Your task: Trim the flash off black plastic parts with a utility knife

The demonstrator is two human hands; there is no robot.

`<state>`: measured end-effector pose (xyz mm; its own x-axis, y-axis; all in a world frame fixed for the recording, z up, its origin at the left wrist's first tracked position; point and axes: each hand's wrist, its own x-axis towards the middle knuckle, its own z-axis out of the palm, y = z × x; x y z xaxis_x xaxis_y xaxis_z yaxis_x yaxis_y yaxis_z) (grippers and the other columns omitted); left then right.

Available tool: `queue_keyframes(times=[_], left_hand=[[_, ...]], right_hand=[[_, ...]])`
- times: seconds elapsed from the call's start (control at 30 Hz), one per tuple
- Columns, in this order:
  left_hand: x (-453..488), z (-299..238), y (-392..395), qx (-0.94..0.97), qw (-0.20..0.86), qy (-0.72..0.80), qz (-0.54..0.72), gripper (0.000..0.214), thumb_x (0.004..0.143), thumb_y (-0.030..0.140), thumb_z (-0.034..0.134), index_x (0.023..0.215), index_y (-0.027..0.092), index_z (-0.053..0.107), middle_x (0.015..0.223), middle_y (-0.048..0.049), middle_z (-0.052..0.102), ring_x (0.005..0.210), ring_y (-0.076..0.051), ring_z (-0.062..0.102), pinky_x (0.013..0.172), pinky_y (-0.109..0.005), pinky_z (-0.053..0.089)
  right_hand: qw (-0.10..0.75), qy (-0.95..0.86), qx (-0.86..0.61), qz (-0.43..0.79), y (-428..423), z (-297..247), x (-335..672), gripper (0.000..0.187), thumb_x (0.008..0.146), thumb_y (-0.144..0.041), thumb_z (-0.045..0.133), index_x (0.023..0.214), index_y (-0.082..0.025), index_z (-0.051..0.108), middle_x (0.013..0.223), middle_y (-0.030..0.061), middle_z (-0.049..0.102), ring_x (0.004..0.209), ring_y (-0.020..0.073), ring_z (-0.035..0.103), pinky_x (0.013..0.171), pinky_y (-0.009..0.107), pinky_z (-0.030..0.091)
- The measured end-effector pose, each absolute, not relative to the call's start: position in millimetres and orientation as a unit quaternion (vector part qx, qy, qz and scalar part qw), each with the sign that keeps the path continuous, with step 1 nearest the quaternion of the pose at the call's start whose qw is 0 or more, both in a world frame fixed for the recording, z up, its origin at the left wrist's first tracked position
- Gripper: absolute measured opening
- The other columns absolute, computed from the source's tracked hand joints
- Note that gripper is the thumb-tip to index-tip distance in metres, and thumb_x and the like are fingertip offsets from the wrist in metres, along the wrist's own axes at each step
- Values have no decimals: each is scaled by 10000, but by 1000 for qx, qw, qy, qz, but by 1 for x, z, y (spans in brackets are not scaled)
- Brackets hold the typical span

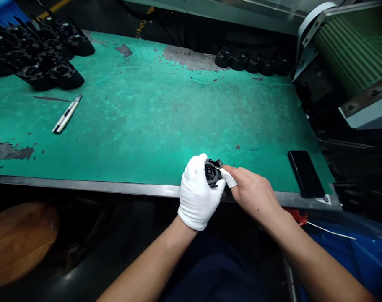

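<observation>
Black part (211, 173) gripped in gloved left hand (195, 191), bench's (159, 126) 5 o'clock edge.
Right hand (252, 188) at its 3 o'clock, can't tell its grip. Likely light, stiff, slickish; take by outer rim (213, 185).

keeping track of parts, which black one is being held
The black part in the gloved left hand; the left cluster and back row rest on the table.

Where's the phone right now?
In the head view, the black phone lies at the near right corner of the green tabletop, to the right of the right hand.
</observation>
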<state>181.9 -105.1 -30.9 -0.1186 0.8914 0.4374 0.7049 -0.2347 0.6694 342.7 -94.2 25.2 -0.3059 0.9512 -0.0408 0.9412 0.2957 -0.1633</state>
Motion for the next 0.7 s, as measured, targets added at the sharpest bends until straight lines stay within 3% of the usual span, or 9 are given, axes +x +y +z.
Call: queue_keyframes(times=[0.07, 0.2, 0.3, 0.4, 0.7], left_hand=[[174, -28, -104, 674, 139, 594, 417, 790, 815, 358, 742, 1462, 110, 363, 1410, -213, 524, 1362, -346, 497, 1145, -510, 438], [149, -19, -98, 724, 217, 537, 375, 870, 785, 414, 797, 1478, 144, 345, 1468, -184, 486, 1404, -312, 459, 1189, -475, 399], [136, -14, -92, 744, 244, 510, 356, 875, 771, 405, 815, 1473, 164, 352, 1472, -168, 486, 1401, -294, 462, 1199, -466, 391], [133, -13, -87, 753, 255, 501, 342, 886, 766, 431, 819, 1476, 183, 349, 1471, -166, 488, 1394, -306, 469, 1192, -486, 399], [130, -10, -80, 772, 285, 473, 314, 833, 829, 479, 755, 1492, 215, 326, 1494, -157, 463, 1425, -311, 436, 1201, -495, 395]], right_hand=[[62, -804, -578, 123, -96, 26, 350, 344, 979, -211, 469, 1269, -267, 645, 1031, 50, 762, 888, 224, 726, 684, 292, 506], [48, -792, -576, 198, -105, 33, 371, 268, 1012, -301, 442, 1185, -263, 643, 788, 7, 756, 679, 217, 715, 588, 298, 491], [60, -818, -519, 240, -107, 35, 376, 311, 1003, -244, 436, 1242, -245, 636, 1074, 41, 776, 928, 220, 740, 774, 317, 554], [60, -838, -490, 233, -104, 34, 373, 378, 984, -198, 436, 1307, -220, 633, 1291, 68, 708, 1137, 234, 686, 935, 358, 541], [-38, -866, -434, 246, -83, 39, 368, 466, 873, -108, 478, 1280, -251, 656, 1110, 38, 774, 934, 225, 737, 728, 302, 550]])
